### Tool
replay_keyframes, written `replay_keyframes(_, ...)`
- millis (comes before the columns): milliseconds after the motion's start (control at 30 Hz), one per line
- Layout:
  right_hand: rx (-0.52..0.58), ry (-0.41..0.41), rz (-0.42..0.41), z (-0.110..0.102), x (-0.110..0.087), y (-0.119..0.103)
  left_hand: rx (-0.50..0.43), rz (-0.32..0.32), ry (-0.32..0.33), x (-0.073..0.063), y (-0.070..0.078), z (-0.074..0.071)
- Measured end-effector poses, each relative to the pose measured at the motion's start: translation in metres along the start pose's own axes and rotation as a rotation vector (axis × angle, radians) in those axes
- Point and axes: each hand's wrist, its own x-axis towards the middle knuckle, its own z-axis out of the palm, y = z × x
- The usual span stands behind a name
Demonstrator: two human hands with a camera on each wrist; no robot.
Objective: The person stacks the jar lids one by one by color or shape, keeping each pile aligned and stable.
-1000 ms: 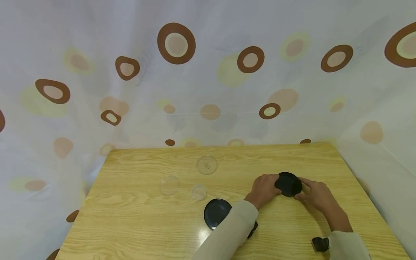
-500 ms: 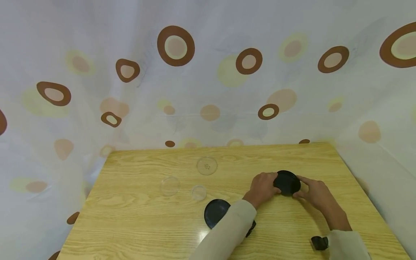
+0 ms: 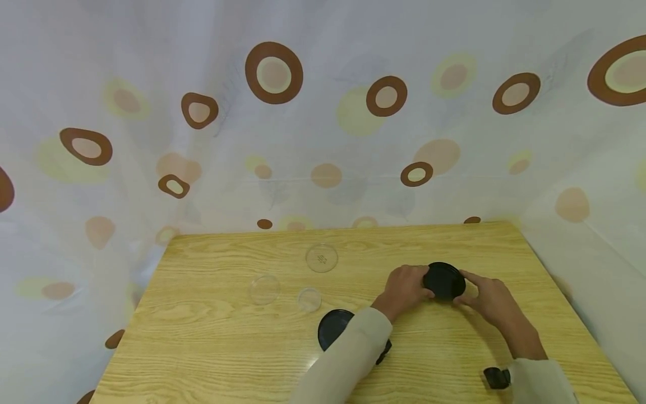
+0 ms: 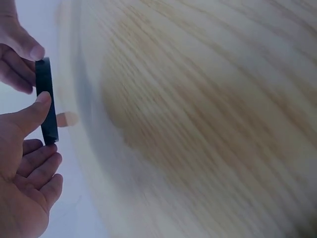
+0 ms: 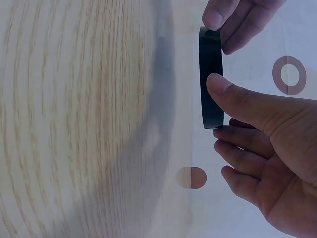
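Both hands hold a black round dish (image 3: 444, 281) by its edges, raised off the table. My left hand (image 3: 406, 287) pinches its left side and my right hand (image 3: 488, 299) its right side. Seen edge-on in the left wrist view, the dish (image 4: 46, 101) is thin, with a thumb laid against it. In the right wrist view the right thumb presses the dish's face (image 5: 211, 54), with fingertips at its edge. A second black round dish (image 3: 333, 328) lies on the table, partly hidden by the left sleeve.
Three clear round dishes lie left of the hands: one at the back (image 3: 322, 257) with a small dark mark, one further left (image 3: 264, 289), and a smaller one (image 3: 309, 299). The wooden table (image 3: 212, 342) meets a patterned curtain (image 3: 328, 140) behind and at the sides.
The held dish and both hands have shifted slightly left and away from me, and the dish is tipped a little more. The dishes on the table have stayed put.
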Motion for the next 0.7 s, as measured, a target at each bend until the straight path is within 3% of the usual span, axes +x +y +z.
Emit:
replay_keyframes(467,0.026,0.046,-0.053,0.001,0.0,-0.015,0.042,0.025,-0.002,-0.008,-0.011,-0.014)
replay_keyframes(700,0.017,0.062,-0.07,0.003,-0.002,-0.021,0.035,-0.008,-0.014,-0.014,-0.015,-0.019)
